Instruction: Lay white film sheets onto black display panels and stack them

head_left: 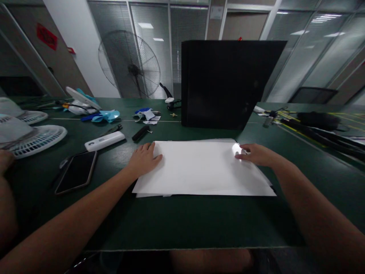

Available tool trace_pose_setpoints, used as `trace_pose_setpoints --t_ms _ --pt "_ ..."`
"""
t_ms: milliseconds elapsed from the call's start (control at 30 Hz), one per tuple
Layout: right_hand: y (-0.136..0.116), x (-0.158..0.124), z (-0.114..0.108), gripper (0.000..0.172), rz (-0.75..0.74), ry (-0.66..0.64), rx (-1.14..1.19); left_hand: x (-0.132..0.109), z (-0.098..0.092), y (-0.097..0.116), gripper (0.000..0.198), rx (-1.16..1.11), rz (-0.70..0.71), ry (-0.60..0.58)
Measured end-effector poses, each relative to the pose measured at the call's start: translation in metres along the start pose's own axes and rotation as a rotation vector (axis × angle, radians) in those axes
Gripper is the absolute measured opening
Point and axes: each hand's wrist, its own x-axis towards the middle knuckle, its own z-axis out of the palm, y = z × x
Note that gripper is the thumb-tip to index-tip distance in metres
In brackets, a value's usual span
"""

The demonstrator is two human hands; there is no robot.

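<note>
A stack of white paper sheets (pixel 196 167) lies on the green table in front of me, its lower sheets peeking out at the edges. My left hand (pixel 144 159) rests flat across the left edge of the paper, fingers spread and holding nothing. Over the upper right corner of the sheets, my right hand (pixel 252 153) pinches a small thing between thumb and fingers. A bright white glow (pixel 236 148) shows on the paper at these fingertips. Most of the pinched thing is hidden, so its kind cannot be made out.
Behind the paper stands a large black panel (pixel 225 83). To the left lie a phone (pixel 76 171), a white oblong device (pixel 105 140), a black pocket-sized object (pixel 140 134) and white fans (pixel 37 139). Another person's hand (pixel 5 161) is at the far left. Black rods and cables (pixel 316 139) lie right.
</note>
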Motion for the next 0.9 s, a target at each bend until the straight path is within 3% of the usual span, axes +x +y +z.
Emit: trace_pose_setpoints --t_ms 100,133,200,300,433,500,567,667,900 --pt "-0.013 -0.014 -0.002 0.130 -0.095 -0.195 -0.067 0.007 0.008 -0.006 0.080 -0.072 0.019 -0.063" --pt "-0.016 -0.016 -0.001 0.136 -0.112 -0.228 -0.067 0.009 0.010 -0.008 0.080 -0.099 0.018 -0.074" --pt "-0.019 -0.014 0.002 0.128 -0.136 -0.244 -0.077 0.013 0.012 -0.011 0.081 -0.158 0.025 -0.080" --pt "-0.013 -0.006 0.006 0.115 -0.122 -0.163 -0.125 0.017 0.013 -0.014 0.085 -0.218 0.059 -0.084" --pt "-0.013 -0.013 -0.001 0.128 -0.057 -0.245 -0.173 0.017 0.014 -0.016 0.084 -0.202 0.109 -0.127" --pt "-0.027 -0.028 -0.008 0.137 -0.150 -0.320 -0.146 0.017 0.014 -0.016 0.084 -0.197 0.118 -0.130" --pt "-0.049 -0.044 -0.012 0.142 -0.350 -0.407 -0.086 0.017 0.014 -0.016 0.084 -0.201 0.131 -0.112" --pt "-0.077 -0.056 -0.011 0.138 -0.555 -0.498 -0.001 0.017 0.014 -0.016 0.084 -0.217 0.135 -0.095" --pt "-0.077 -0.052 -0.013 0.109 -0.537 -0.543 0.109 0.016 0.015 -0.015 0.082 -0.199 0.140 -0.076"
